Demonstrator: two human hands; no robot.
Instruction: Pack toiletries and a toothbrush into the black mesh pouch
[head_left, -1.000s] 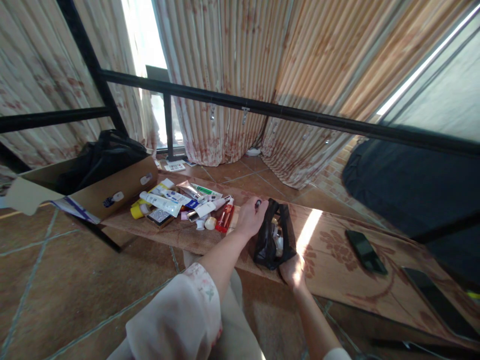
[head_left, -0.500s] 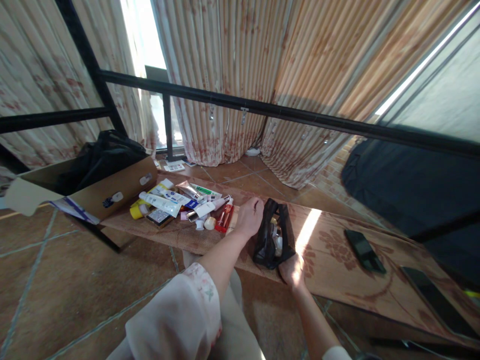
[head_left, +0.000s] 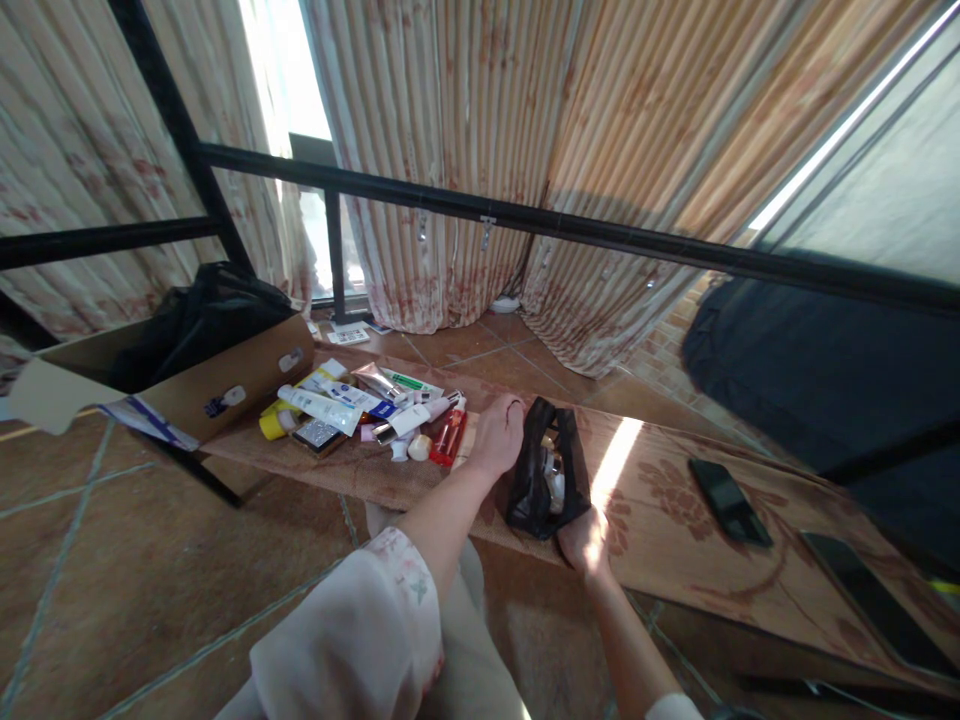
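Observation:
A black mesh pouch point(head_left: 529, 500) rests on the cloth-covered bench with its top gaping, and several small bottles or jars point(head_left: 553, 478) with pale and shiny parts show inside. My left hand point(head_left: 496, 437) is curled closed at the pouch's left edge; its fingertips are mostly hidden. At the near right corner, my right hand point(head_left: 583, 540) grips the pouch, with its fingers partly underneath. Just left of my left hand lies a red bottle point(head_left: 449, 438), beside a pile of cosmetic tubes point(head_left: 322, 408) and a glittery compact case point(head_left: 319, 435).
An open cardboard box point(head_left: 255, 378) with a black bag point(head_left: 217, 310) in it stands at the bench's left end. A phone point(head_left: 729, 502) and a larger dark tablet-like device point(head_left: 874, 595) lie to the right. A black metal rail point(head_left: 450, 200) crosses behind, before pleated curtains point(head_left: 465, 100).
Almost nothing differs. My left hand has shifted very slightly beside the pouch; my right hand and the pouch stay in place.

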